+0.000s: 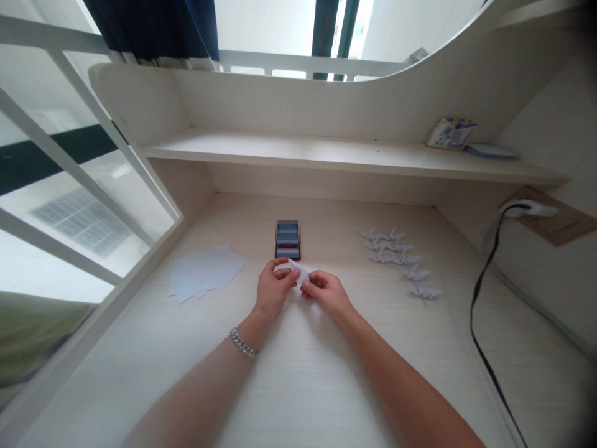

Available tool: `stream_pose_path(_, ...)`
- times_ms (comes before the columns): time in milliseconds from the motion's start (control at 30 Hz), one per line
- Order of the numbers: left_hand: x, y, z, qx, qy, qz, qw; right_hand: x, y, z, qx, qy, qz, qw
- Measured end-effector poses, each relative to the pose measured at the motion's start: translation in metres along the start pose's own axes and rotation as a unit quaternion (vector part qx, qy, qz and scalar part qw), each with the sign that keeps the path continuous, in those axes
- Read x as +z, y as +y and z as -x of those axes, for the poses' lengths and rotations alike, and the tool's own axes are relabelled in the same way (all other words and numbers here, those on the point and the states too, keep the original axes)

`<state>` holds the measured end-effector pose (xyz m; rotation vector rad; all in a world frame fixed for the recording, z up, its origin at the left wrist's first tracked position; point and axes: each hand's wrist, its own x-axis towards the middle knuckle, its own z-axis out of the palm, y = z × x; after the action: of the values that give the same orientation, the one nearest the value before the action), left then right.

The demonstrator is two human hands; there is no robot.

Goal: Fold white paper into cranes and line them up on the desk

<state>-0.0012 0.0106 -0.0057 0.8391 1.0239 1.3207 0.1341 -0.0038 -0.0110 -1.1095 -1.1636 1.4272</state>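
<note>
Between my two hands is a small folded piece of white paper (300, 272), with a pointed tip rising at its upper left. My left hand (276, 283) pinches its left side between thumb and fingers; a silver chain bracelet is on that wrist. My right hand (326, 290) grips the lower right edge with thumb and forefinger. Just beyond the paper a phone (288, 240) stands on the desk, its screen lit. Several folded white paper cranes (400, 259) sit in a cluster to the right. Loose white paper sheets (205, 272) lie overlapping on the left.
A shelf (298, 149) runs across the back above the desk (298, 386), holding a colourful box (451, 134) and a flat item. On the right, a black cable (476, 292) hangs from a wall socket. White railing bars (79, 155) border the left side.
</note>
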Motion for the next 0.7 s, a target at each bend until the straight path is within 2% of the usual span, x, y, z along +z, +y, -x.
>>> stream_pose_path(267, 0.0032, 0.0019, 0.0027, -0.011, -0.059, -0.014, 0.998, -0.0018, -0.0014, 0.0017, -0.009, 0.012, 0.027, 1.000)
stream_pose_path(400, 0.0007, 0.0041, 0.0015, -0.043, -0.061, 0.007, 0.997, -0.0036, -0.0027, 0.0039, -0.025, -0.013, 0.037, 0.999)
stream_pose_path(500, -0.0004, 0.0043, 0.0011, -0.034, -0.052, -0.011, 0.998, -0.0030, -0.0033, 0.0038, -0.022, -0.020, 0.025, 0.999)
stream_pose_path(700, 0.0039, 0.0034, 0.0046, -0.011, -0.039, -0.069, 0.997, -0.0041, -0.0020, 0.0008, -0.045, 0.049, 0.041, 0.997)
